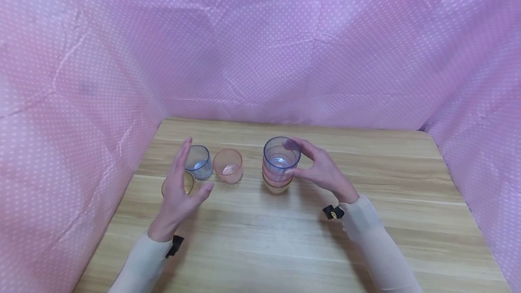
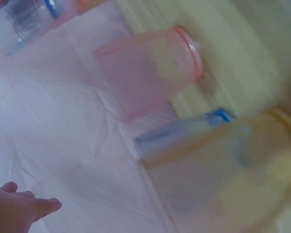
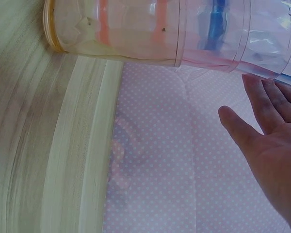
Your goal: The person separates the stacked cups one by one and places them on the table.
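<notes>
A stack of clear cups stands near the middle of the table, with a yellow cup (image 1: 277,189) at the bottom, a pink cup (image 3: 208,58) in it and a blue cup (image 1: 281,161) on top. My right hand (image 1: 325,173) is at the stack's right side, thumb and fingers spread about the blue cup's rim. In the right wrist view its fingers reach the cup's edge while the thumb stands apart. My left hand (image 1: 181,198) is spread above a second yellow cup (image 2: 233,179), partly covering it in the head view. Beside it stand another blue cup (image 1: 199,164) and another pink cup (image 1: 229,167).
The wooden table (image 1: 386,184) has pink dotted cloth (image 1: 264,58) hanging behind it and at both sides. A dark band (image 1: 175,246) is on the left wrist, and a black clip-like piece (image 1: 333,212) sits at the right cuff.
</notes>
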Action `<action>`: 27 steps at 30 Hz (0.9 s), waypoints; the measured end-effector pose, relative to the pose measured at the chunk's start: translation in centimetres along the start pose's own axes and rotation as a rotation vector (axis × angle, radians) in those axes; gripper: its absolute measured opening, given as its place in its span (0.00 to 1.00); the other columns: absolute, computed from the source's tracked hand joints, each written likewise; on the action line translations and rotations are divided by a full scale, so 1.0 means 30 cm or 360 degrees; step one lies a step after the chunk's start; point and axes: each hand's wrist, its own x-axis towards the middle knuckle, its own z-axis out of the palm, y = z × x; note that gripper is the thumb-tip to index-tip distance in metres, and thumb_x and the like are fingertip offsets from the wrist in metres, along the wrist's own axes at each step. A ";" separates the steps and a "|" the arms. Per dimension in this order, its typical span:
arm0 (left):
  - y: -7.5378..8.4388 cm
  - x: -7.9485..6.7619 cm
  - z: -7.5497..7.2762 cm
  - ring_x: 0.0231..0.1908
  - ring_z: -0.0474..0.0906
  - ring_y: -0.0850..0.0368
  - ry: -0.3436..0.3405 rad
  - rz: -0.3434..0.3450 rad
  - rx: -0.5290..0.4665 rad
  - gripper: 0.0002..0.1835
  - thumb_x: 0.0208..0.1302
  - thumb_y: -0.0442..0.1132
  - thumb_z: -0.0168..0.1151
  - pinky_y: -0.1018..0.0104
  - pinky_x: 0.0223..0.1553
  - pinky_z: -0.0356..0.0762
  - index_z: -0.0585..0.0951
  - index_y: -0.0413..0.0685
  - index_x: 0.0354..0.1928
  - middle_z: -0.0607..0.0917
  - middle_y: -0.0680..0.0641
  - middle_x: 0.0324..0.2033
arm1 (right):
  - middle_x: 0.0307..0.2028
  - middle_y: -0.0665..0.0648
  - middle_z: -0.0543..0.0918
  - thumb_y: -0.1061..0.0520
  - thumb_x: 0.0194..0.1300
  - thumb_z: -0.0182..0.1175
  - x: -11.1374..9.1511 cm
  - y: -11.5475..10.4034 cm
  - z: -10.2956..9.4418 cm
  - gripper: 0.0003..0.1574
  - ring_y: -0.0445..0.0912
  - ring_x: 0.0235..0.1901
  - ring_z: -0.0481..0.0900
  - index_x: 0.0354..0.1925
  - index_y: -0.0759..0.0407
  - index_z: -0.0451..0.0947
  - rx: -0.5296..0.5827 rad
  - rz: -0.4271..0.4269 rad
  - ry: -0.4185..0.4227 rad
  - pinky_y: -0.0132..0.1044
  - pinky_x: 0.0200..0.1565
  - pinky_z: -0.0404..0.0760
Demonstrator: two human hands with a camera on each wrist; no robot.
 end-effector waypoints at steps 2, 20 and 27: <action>0.013 0.020 0.016 0.78 0.52 0.41 -0.0042 0.0003 -0.0021 0.53 0.53 0.44 0.72 0.44 0.77 0.48 0.58 0.36 0.79 0.60 0.34 0.77 | 0.65 0.55 0.80 0.56 0.55 0.81 0.000 -0.001 0.000 0.50 0.51 0.69 0.73 0.72 0.61 0.69 -0.0003 0.0004 0.0000 0.50 0.75 0.64; 0.065 0.160 0.182 0.80 0.48 0.45 -0.0319 0.0059 -0.0137 0.55 0.57 0.48 0.72 0.35 0.76 0.51 0.52 0.45 0.82 0.53 0.46 0.82 | 0.65 0.56 0.81 0.57 0.55 0.81 -0.003 -0.004 0.001 0.51 0.52 0.68 0.74 0.72 0.62 0.69 -0.0019 0.0006 0.0006 0.52 0.73 0.67; 0.083 0.203 0.226 0.80 0.47 0.49 -0.0431 -0.0023 -0.0121 0.58 0.56 0.48 0.75 0.38 0.76 0.51 0.51 0.49 0.83 0.51 0.50 0.82 | 0.65 0.56 0.81 0.59 0.54 0.81 -0.002 0.000 0.002 0.52 0.52 0.68 0.74 0.73 0.61 0.69 -0.0015 -0.0006 0.0012 0.52 0.73 0.68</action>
